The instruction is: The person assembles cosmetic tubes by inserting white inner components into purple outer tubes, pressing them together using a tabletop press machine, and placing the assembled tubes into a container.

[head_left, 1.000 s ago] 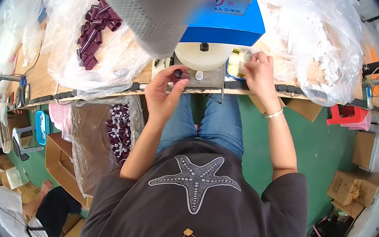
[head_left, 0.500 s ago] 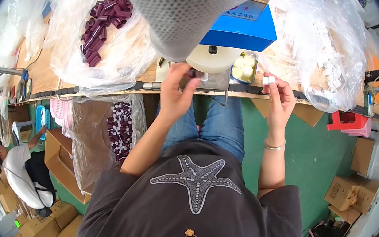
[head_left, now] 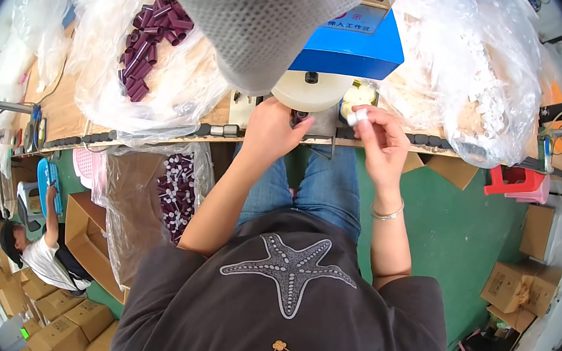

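Observation:
My left hand (head_left: pixel 270 128) is closed on a dark purple tube (head_left: pixel 300 117) beneath the white round disc (head_left: pixel 311 93) of a blue machine (head_left: pixel 352 52). Part of the tube is hidden by my fingers and the disc. Further right, my right hand (head_left: pixel 386 145) pinches a small white cap (head_left: pixel 357 117) between thumb and fingertips. Just beyond that cap, a small container (head_left: pixel 374 103) holds pale yellow round pieces, partly covered by my fingers.
Purple tubes (head_left: pixel 143 50) lie on plastic sheeting at the left; small white parts (head_left: pixel 484 88) lie in plastic at the right. Below the bench edge, a plastic-lined box (head_left: pixel 136 210) holds purple pieces with white ends. A grey perforated cover (head_left: pixel 254 21) overhangs the bench. A co-worker (head_left: pixel 39 258) is at far left.
My right hand has moved left with the white cap, closer to the machine. My left hand has shifted slightly right with the tube under the disc. The co-worker has shifted posture.

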Demonstrator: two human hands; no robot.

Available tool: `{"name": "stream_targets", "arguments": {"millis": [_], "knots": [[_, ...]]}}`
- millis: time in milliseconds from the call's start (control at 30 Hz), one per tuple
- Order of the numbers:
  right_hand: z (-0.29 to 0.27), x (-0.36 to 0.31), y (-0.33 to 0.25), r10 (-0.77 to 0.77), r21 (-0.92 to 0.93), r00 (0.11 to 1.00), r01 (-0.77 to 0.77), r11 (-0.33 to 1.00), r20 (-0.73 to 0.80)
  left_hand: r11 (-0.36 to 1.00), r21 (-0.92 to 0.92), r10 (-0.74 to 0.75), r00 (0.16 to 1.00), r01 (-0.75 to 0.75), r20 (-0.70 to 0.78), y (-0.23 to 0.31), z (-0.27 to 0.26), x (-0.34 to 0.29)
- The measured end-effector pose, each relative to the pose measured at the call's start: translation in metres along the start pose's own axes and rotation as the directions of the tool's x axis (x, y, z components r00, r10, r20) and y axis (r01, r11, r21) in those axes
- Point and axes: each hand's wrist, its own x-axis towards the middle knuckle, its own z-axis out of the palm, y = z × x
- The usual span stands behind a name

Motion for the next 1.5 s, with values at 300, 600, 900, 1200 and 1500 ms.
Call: {"name": "stream_targets", "arguments": {"millis": [300, 600, 900, 1200, 1500], "knots": [[0.037, 0.011, 0.011, 0.067, 0.188, 0.997, -0.061, 0.980, -0.024, 1.000, -0.029, -0.016, 0.968, 0.009, -0.252, 0.006, 0.021, -0.010], [0.050, 0.017, 0.019, -0.029, -0.016, 0.999, 0.029, 0.999, 0.033, 0.996, 0.066, 0.074, 0.914, -0.051, -0.398, -0.002, 0.033, -0.014], [0.049, 0.024, 0.009, -0.099, -0.507, 0.972, 0.195, 0.839, 0.211, 0.999, 0.029, 0.036, 0.931, -0.027, -0.363, -0.004, 0.033, -0.014], [-0.041, 0.019, 0.013, -0.201, -0.516, 0.967, 0.092, 0.851, -0.158, 0.992, 0.097, 0.111, 0.909, -0.078, -0.401, -0.018, -0.020, -0.064], [-0.079, 0.161, 0.073, 0.026, -0.944, 0.992, 0.112, 0.309, 0.126, 0.993, -0.064, 0.075, 0.951, -0.099, -0.300, -0.002, 0.011, -0.025]]}}
